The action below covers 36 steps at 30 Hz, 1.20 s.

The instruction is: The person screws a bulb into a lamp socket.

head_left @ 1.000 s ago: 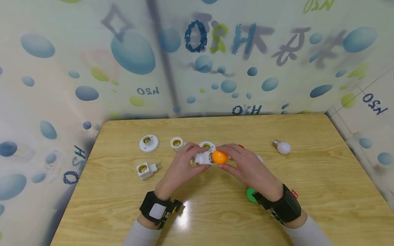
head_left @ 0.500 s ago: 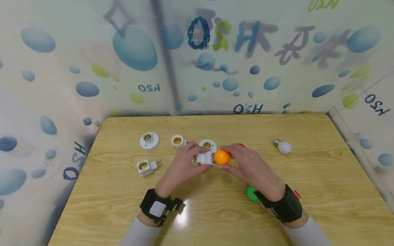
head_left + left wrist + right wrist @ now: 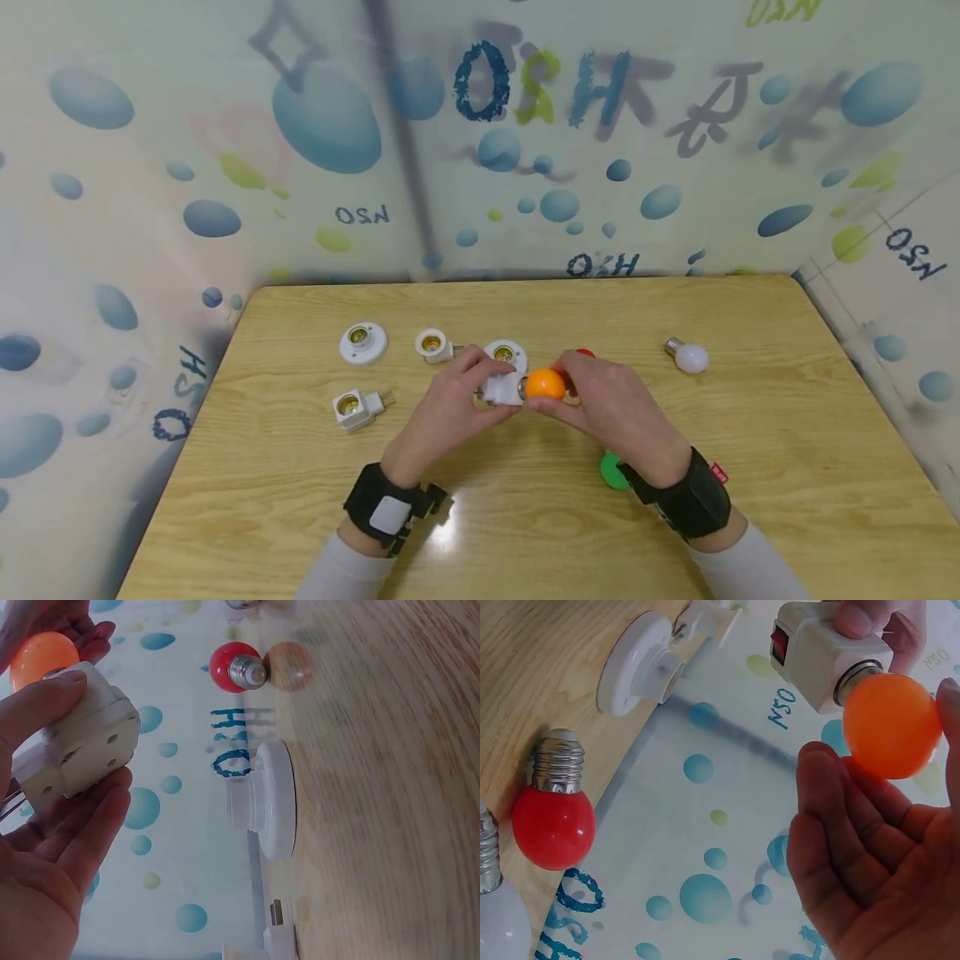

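Note:
My left hand (image 3: 450,398) grips a white plug-in lamp socket (image 3: 501,389) between thumb and fingers, holding it above the table. A red switch (image 3: 779,645) shows on the socket's side in the right wrist view. An orange light bulb (image 3: 545,384) sits with its metal screw base partly inside the socket's mouth; some thread still shows. Around the bulb's far side is my right hand (image 3: 611,404), its thumb and curled fingertips at the glass. How deep the base sits is hidden inside the socket.
A round white lamp base (image 3: 363,343), a round-mouthed plug socket (image 3: 432,344), a square plug socket (image 3: 354,408) and another round base (image 3: 506,354) lie on the wooden table (image 3: 300,500). Bulbs there are red (image 3: 553,825), green (image 3: 613,472) and white (image 3: 690,358).
Both hands, with the socket and bulb, have shifted slightly right. My right fingers have turned about the bulb, from pinching its top and bottom toward its far side.

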Available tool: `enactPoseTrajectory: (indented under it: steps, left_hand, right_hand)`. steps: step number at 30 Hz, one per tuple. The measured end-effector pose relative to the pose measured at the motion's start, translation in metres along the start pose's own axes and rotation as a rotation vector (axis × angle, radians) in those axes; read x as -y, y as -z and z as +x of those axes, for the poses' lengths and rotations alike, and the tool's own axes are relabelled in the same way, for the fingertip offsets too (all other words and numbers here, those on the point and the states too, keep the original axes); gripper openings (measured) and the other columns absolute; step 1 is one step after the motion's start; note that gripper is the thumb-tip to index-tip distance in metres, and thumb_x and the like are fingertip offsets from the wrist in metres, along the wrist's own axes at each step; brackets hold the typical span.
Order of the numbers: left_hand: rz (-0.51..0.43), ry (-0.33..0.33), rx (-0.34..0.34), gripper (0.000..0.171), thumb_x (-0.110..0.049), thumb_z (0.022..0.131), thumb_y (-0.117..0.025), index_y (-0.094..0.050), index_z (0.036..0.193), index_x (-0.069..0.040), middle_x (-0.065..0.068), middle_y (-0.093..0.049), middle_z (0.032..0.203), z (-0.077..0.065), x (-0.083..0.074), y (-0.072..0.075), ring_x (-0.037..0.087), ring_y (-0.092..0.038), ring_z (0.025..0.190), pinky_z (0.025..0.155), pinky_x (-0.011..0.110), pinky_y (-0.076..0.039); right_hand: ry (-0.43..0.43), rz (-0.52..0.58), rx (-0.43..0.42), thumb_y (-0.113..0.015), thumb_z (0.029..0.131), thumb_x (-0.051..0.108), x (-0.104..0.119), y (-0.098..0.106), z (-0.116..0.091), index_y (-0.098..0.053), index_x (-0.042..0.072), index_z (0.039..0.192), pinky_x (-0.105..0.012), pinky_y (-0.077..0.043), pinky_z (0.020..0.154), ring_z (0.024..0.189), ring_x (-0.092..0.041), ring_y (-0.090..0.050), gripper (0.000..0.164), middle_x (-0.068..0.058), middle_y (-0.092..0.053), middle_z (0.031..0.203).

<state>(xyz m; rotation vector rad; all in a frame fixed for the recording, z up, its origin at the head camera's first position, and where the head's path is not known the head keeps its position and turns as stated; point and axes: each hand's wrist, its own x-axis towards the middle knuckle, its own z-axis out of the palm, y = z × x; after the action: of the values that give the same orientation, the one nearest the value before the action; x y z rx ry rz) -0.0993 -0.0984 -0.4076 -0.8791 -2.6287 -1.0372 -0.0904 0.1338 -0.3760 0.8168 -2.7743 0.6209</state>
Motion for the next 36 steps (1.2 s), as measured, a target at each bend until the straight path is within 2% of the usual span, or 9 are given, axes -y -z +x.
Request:
enactPoseTrajectory:
  steps: [4, 7, 10, 15, 18, 20, 24, 32, 36]
  left_hand:
    - [0.009, -0.018, -0.007, 0.04, -0.028, 0.077, -0.08, -0.067, 0.111, -0.012, -0.003, -0.052, 0.1, 0.001, 0.001, -0.001, 0.008, -0.048, 0.086, 0.068, 0.021, -0.048]
    - [-0.003, -0.014, -0.015, 0.04, -0.027, 0.076, -0.08, -0.067, 0.111, -0.012, -0.004, -0.052, 0.1, 0.002, 0.002, -0.001, 0.008, -0.048, 0.085, 0.067, 0.021, -0.048]
    - [-0.02, 0.003, -0.013, 0.04, -0.027, 0.076, -0.08, -0.067, 0.111, -0.012, -0.004, -0.053, 0.101, 0.003, 0.004, -0.001, 0.007, -0.049, 0.084, 0.067, 0.021, -0.048]
    - [-0.035, 0.019, -0.007, 0.04, -0.027, 0.076, -0.08, -0.067, 0.111, -0.012, -0.004, -0.053, 0.101, 0.004, 0.006, -0.001, 0.008, -0.049, 0.084, 0.067, 0.022, -0.048]
    - [-0.043, 0.025, -0.008, 0.04, -0.027, 0.076, -0.08, -0.067, 0.111, -0.012, -0.004, -0.053, 0.101, 0.004, 0.006, 0.0, 0.008, -0.05, 0.084, 0.067, 0.022, -0.048]
    - [-0.048, 0.033, -0.006, 0.04, -0.027, 0.076, -0.08, -0.067, 0.111, -0.012, -0.004, -0.054, 0.102, 0.005, 0.006, 0.001, 0.008, -0.05, 0.084, 0.067, 0.023, -0.049]
    - [-0.048, 0.045, -0.001, 0.04, -0.028, 0.077, -0.08, -0.067, 0.111, -0.013, -0.005, -0.053, 0.102, 0.006, 0.005, 0.001, 0.007, -0.049, 0.084, 0.068, 0.022, -0.049]
    - [-0.023, 0.047, 0.013, 0.042, -0.03, 0.076, -0.081, -0.068, 0.112, -0.013, -0.004, -0.053, 0.099, -0.001, -0.001, 0.0, 0.009, -0.048, 0.086, 0.069, 0.023, -0.047]
    - [-0.014, 0.042, 0.016, 0.042, -0.03, 0.076, -0.08, -0.067, 0.112, -0.013, -0.005, -0.053, 0.1, -0.001, 0.0, -0.002, 0.008, -0.047, 0.086, 0.069, 0.023, -0.047]
  right_hand:
    - [-0.023, -0.011, 0.011, -0.05, 0.082, 0.071, -0.001, 0.001, 0.0, -0.06, 0.012, 0.095, -0.023, -0.042, 0.053, 0.058, -0.008, -0.046, 0.061, 0.003, -0.056, 0.074]
    - [-0.046, 0.007, 0.031, -0.049, 0.08, 0.073, -0.003, 0.003, -0.001, -0.063, 0.009, 0.113, -0.028, -0.05, 0.062, 0.071, -0.011, -0.057, 0.073, 0.001, -0.064, 0.09]
    - [-0.049, 0.061, 0.057, -0.056, 0.078, 0.071, -0.005, 0.007, -0.001, -0.056, 0.01, 0.132, -0.033, -0.053, 0.074, 0.09, -0.013, -0.062, 0.081, -0.002, -0.065, 0.113]
    - [0.072, 0.134, 0.066, -0.061, 0.081, 0.063, -0.007, 0.01, 0.0, -0.051, 0.015, 0.138, -0.03, -0.051, 0.083, 0.101, -0.008, -0.058, 0.075, 0.001, -0.058, 0.127]
    - [0.159, 0.14, 0.043, -0.062, 0.085, 0.054, -0.009, 0.009, 0.001, -0.053, 0.015, 0.135, -0.029, -0.051, 0.085, 0.105, -0.009, -0.057, 0.064, 0.001, -0.056, 0.129]
    - [0.196, 0.139, 0.03, -0.069, 0.085, 0.043, -0.01, 0.009, 0.002, -0.054, 0.014, 0.133, -0.03, -0.051, 0.086, 0.106, -0.011, -0.057, 0.057, 0.0, -0.056, 0.128]
    - [0.21, 0.138, 0.013, -0.075, 0.082, 0.029, -0.01, 0.009, 0.002, -0.057, 0.012, 0.129, -0.031, -0.052, 0.084, 0.102, -0.013, -0.059, 0.053, -0.001, -0.059, 0.123]
    - [0.126, 0.101, -0.019, -0.065, 0.085, 0.049, -0.005, 0.006, -0.002, -0.066, 0.01, 0.114, -0.02, -0.052, 0.072, 0.081, -0.004, -0.059, 0.048, 0.007, -0.063, 0.095]
    - [0.079, 0.041, -0.008, -0.065, 0.083, 0.054, -0.006, 0.006, -0.003, -0.065, 0.008, 0.119, -0.025, -0.053, 0.072, 0.082, -0.007, -0.061, 0.058, 0.003, -0.066, 0.099]
